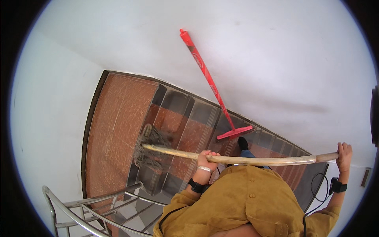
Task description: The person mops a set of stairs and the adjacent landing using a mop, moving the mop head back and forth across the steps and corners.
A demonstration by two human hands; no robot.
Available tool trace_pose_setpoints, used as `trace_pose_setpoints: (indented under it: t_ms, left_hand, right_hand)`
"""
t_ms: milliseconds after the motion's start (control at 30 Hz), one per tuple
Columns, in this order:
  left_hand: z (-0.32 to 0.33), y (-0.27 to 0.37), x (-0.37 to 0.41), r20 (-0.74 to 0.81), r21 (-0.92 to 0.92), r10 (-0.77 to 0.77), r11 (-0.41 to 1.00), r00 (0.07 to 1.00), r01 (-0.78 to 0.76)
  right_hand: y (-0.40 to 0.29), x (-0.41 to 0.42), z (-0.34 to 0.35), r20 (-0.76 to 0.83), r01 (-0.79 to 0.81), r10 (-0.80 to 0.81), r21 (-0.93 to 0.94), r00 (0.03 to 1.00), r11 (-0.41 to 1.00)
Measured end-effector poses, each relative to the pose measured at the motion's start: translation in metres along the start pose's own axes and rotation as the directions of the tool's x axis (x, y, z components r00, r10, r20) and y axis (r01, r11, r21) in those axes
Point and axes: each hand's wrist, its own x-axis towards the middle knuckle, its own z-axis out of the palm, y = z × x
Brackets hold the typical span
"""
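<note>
A string mop with a long wooden handle lies across the front of my body. My left hand, a silver bangle below it at the wrist, wraps around the middle of that handle. At the handle's upper end, my right hand grips the darker tip. The grey mop head rests on the stairs at the left, spread over the edge of a step. Against the white wall leans a red floor brush, its pinkish head standing on a step close to my black shoe.
Red-brown and dark grey stair treads run downward to a red-brown landing. A metal railing bounds the lower left side. White walls enclose the far side. A black cable hangs by my right forearm.
</note>
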Motion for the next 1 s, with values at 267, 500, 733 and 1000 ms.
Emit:
trace_pose_setpoints:
  t_ms: [267, 500, 733, 1000]
  left_hand:
    - [0.082, 0.003, 0.129, 0.157, 0.088, 0.238, 0.963, 0.959, -0.253]
    - [0.129, 0.028, 0.203, -0.072, 0.358, 0.366, 0.878, 0.928, -0.319]
    - [0.181, 0.059, 0.201, 0.084, -0.096, 0.359, 0.931, 0.929, -0.351]
    - [0.174, 0.083, 0.194, 0.079, -0.159, 0.41, 0.905, 0.909, -0.395]
  right_hand:
    - [-0.052, -0.035, 0.04, 0.27, -0.079, 0.052, 0.093, 0.961, 0.992]
    - [-0.121, 0.078, -0.004, 0.278, 0.079, -0.098, 0.081, 0.956, 0.994]
    - [-0.093, 0.192, -0.042, 0.114, 0.243, -0.222, -0.222, 0.968, 0.944]
    - [-0.104, 0.23, -0.054, 0.049, 0.353, -0.352, -0.243, 0.935, 0.903]
